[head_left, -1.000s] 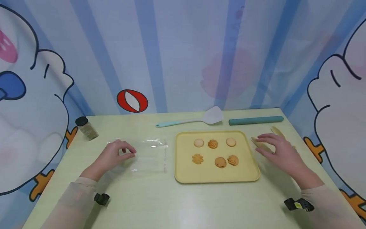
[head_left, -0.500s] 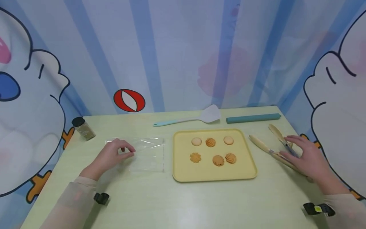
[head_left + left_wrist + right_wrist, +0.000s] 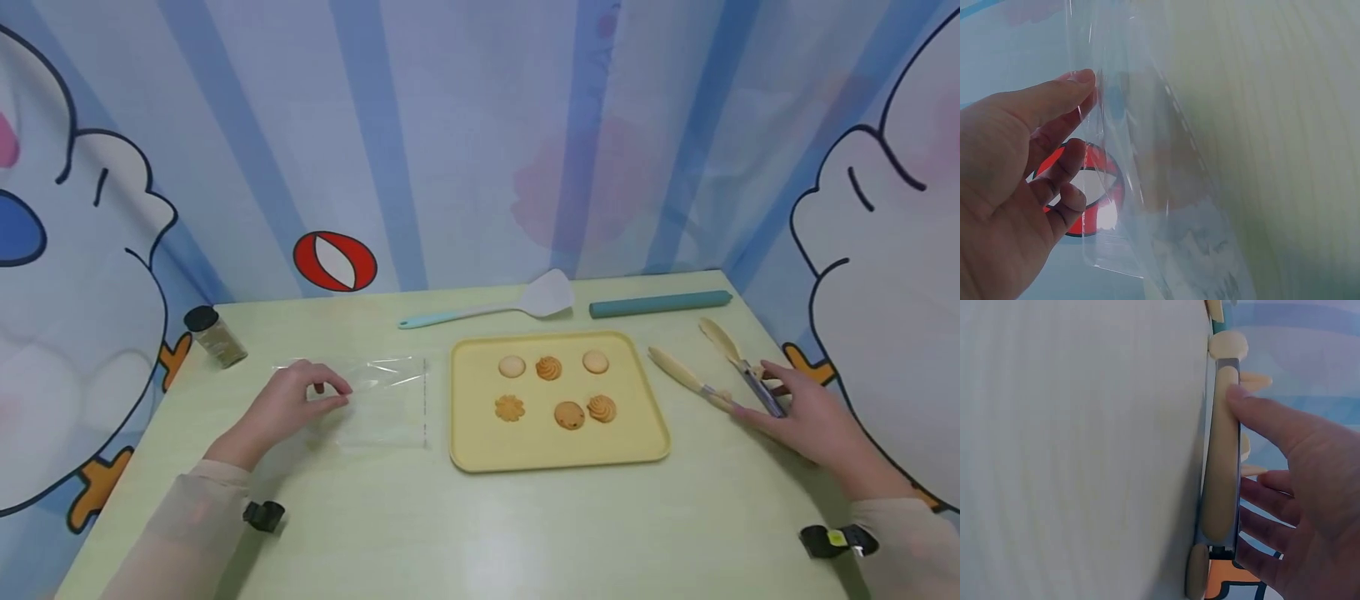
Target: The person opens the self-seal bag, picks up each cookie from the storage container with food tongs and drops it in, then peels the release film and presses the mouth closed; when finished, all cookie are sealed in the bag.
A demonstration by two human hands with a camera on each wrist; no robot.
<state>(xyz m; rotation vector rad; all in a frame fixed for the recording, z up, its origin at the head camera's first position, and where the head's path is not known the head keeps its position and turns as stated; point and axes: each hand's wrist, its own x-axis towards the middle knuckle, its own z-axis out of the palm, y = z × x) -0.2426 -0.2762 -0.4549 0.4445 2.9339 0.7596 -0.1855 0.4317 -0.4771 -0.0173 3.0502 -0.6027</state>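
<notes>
Blue-striped fabric backdrop [image 3: 480, 150] with cartoon figures rises behind the work; before it stretches a pale yellow-green table [image 3: 510, 533] with faint grain; on the table lies a yellow rectangular tray [image 3: 480, 460] with rounded corners; well to its right, a pair of cream-coloured tongs with metal parts [image 3: 678, 369] points toward the backdrop, its two arms spread in a V; left of the tray, just beside it, lies a clear plastic bag [image 3: 386, 408] with a crinkled sheen.

Along the table's back edge lie a white-bladed spatula with a mint handle [image 3: 487, 309] and, to its right, a teal cylindrical rod [image 3: 660, 304].

The left hand [image 3: 288, 408] pinches the bag's left part narrowly between thumb and forefinger; the right hand [image 3: 813, 421] grips the tongs more widely, thumb on one handle and fingers around the far side.

Near the table's left edge is a black-capped clear jar [image 3: 219, 340], tilted in view; smallest are six baked cookies on the tray: two pale rounds [image 3: 512, 366], two swirls [image 3: 549, 367], one flower shape [image 3: 510, 407] and one dotted round [image 3: 569, 415].
</notes>
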